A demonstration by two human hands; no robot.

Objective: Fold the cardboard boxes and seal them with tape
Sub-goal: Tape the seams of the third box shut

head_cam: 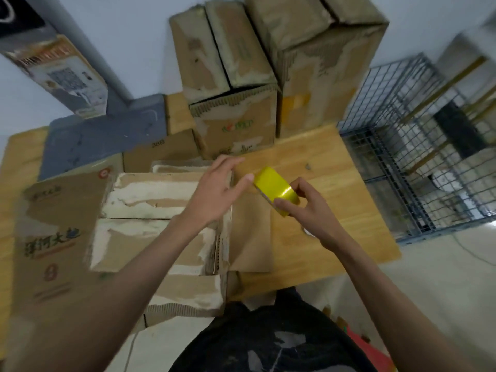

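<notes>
Taping step: right hand (pixel 303 208) grips the yellow tape roll (pixel 275 191); left hand (pixel 218 189), fingers straight, touches its far edge, probably seeking the tape's free end to pull over the box (pixel 150 208) left of the grip.

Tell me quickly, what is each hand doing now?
Left hand: open, thumb tip at the yellow tape roll.
Right hand: holds the yellow tape roll.

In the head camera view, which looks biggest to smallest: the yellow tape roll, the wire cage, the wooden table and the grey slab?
1. wooden table
2. wire cage
3. grey slab
4. yellow tape roll, held by the right hand

The cage and slab look fairly close in size; the cage is cut off at the frame edge, so that order is unsure.
</notes>
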